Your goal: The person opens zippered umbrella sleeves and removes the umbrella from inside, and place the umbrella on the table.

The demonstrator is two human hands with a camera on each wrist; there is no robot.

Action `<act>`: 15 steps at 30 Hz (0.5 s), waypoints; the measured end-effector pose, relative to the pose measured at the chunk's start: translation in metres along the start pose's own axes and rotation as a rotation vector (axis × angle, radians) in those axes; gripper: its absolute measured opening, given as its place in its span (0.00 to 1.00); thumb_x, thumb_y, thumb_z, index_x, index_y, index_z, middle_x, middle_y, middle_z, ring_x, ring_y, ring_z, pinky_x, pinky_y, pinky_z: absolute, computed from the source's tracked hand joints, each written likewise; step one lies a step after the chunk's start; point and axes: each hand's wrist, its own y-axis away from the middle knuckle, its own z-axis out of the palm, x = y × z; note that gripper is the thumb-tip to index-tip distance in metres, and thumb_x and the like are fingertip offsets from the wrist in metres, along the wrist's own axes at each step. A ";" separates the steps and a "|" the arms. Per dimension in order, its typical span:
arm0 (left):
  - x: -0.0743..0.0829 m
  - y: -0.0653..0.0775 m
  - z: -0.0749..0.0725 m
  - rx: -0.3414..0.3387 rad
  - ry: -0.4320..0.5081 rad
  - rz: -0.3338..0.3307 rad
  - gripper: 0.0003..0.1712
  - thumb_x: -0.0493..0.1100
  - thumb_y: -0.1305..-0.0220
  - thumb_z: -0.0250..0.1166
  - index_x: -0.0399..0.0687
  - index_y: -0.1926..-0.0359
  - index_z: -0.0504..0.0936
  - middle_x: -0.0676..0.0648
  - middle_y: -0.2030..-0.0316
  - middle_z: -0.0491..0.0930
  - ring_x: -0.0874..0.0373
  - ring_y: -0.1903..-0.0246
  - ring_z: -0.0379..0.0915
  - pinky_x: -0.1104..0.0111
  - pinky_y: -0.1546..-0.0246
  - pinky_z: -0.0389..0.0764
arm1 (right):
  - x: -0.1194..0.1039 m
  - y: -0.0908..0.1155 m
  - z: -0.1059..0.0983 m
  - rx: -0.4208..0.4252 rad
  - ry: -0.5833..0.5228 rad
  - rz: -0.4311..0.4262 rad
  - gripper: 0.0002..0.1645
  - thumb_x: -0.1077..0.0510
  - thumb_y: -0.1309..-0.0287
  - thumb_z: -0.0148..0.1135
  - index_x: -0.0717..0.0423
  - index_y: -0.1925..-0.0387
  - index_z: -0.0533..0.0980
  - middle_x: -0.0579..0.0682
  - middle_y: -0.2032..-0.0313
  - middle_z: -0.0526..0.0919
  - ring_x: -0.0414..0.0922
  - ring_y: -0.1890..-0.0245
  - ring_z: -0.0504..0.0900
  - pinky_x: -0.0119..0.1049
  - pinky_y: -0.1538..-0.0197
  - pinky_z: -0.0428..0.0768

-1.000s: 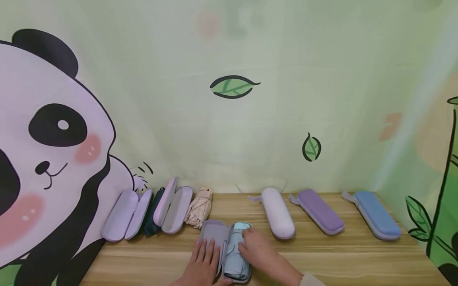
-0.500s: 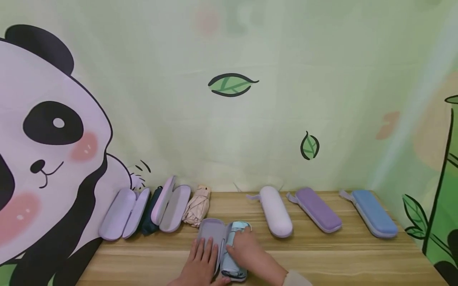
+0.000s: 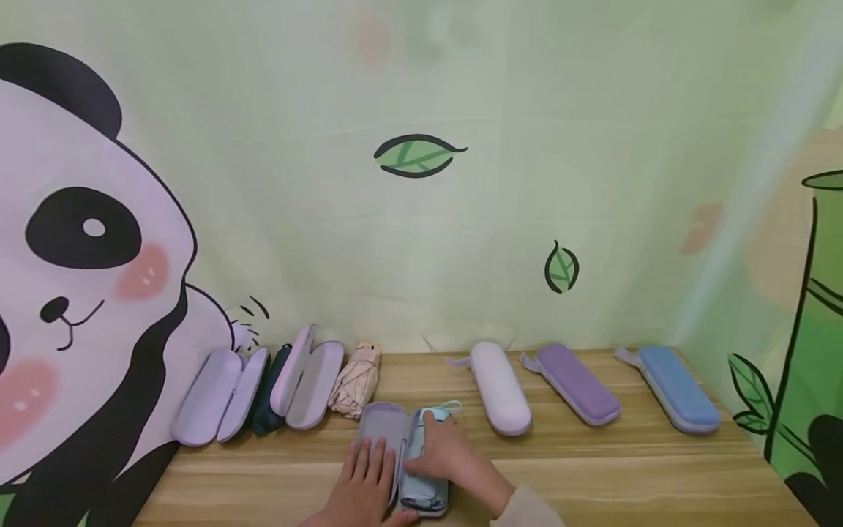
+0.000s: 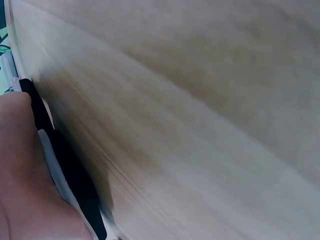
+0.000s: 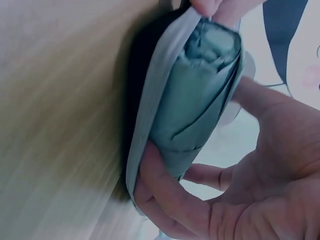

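Observation:
A grey-lilac zip case (image 3: 385,421) lies unfolded at the front of the wooden table. Flat on its left half rests my left hand (image 3: 358,483), fingers straight, its thumb along the near end. A light blue folded umbrella (image 3: 421,487) lies in the right half. From its right side my right hand (image 3: 451,457) grips the umbrella; in the right wrist view, fingers (image 5: 172,192) curl between the umbrella and the zip rim, and the thumb is on the far side. The left wrist view shows only part of the left hand (image 4: 30,175) beside the case's dark side.
White (image 3: 500,388), purple (image 3: 578,384) and blue (image 3: 678,388) cases lie shut at the back right. Back left are an open lilac case (image 3: 207,399), a dark umbrella (image 3: 270,399), an open pink case (image 3: 316,388) and a beige umbrella (image 3: 357,380). A panda-print cloth hangs behind.
My right hand has slid further over the umbrella, covering more of it, and a pale cord loop now shows at its far end. My left hand stays on the lid. The view has shifted slightly.

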 end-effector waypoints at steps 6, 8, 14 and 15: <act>0.001 -0.001 -0.001 -0.032 0.000 -0.009 0.64 0.86 0.39 0.34 0.37 0.25 0.64 0.31 0.25 0.57 0.30 0.26 0.50 0.38 0.29 0.48 | 0.004 -0.008 -0.003 -0.043 -0.049 0.037 0.57 0.35 0.51 0.74 0.72 0.34 0.63 0.78 0.44 0.72 0.65 0.48 0.79 0.57 0.46 0.79; 0.002 0.000 -0.002 -0.045 0.002 -0.017 0.65 0.86 0.39 0.34 0.37 0.25 0.63 0.31 0.25 0.56 0.31 0.26 0.49 0.38 0.29 0.48 | 0.004 -0.008 -0.004 -0.052 -0.056 0.050 0.59 0.32 0.46 0.70 0.73 0.32 0.61 0.79 0.41 0.70 0.68 0.43 0.76 0.58 0.42 0.76; 0.006 0.001 -0.008 -0.050 -0.017 -0.027 0.64 0.85 0.39 0.36 0.36 0.25 0.64 0.31 0.25 0.57 0.31 0.26 0.51 0.38 0.29 0.48 | 0.003 -0.009 -0.004 -0.037 -0.051 0.079 0.55 0.36 0.43 0.70 0.72 0.32 0.63 0.78 0.41 0.71 0.69 0.41 0.74 0.60 0.39 0.73; 0.006 0.001 -0.009 -0.050 -0.019 -0.027 0.64 0.85 0.38 0.37 0.36 0.26 0.64 0.31 0.25 0.57 0.31 0.26 0.51 0.37 0.29 0.48 | 0.003 -0.010 -0.004 -0.036 -0.052 0.081 0.54 0.37 0.45 0.71 0.72 0.33 0.63 0.78 0.42 0.71 0.68 0.42 0.75 0.59 0.40 0.74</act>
